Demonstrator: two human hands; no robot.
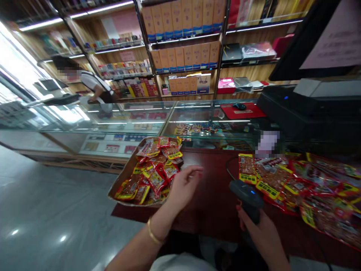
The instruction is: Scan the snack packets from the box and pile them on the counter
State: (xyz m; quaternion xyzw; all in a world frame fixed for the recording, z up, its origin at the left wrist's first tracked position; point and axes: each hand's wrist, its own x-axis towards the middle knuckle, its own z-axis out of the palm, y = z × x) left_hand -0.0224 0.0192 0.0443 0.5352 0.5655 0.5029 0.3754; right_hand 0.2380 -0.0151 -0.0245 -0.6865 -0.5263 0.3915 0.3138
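Note:
My right hand (261, 229) is wrapped round the handle of a dark handheld barcode scanner (246, 194), which has a small blue light on top and a cable. My left hand (186, 184), with a gold bangle on the wrist, hovers over the dark red counter just right of a cardboard tray (120, 184). Its fingers are loosely bent and apart, with nothing visible in them. Red and yellow snack packets (155, 178) fill the tray. More of these packets (275, 180) lie heaped on the counter beyond and right of the scanner.
A glass display case (135, 118) runs behind the counter. On it are a red mat (244, 111) and a computer mouse (239, 106). A monitor (318, 41) overhangs at the upper right. Another person (96, 84) stands at the far left, before stocked shelves (184, 45).

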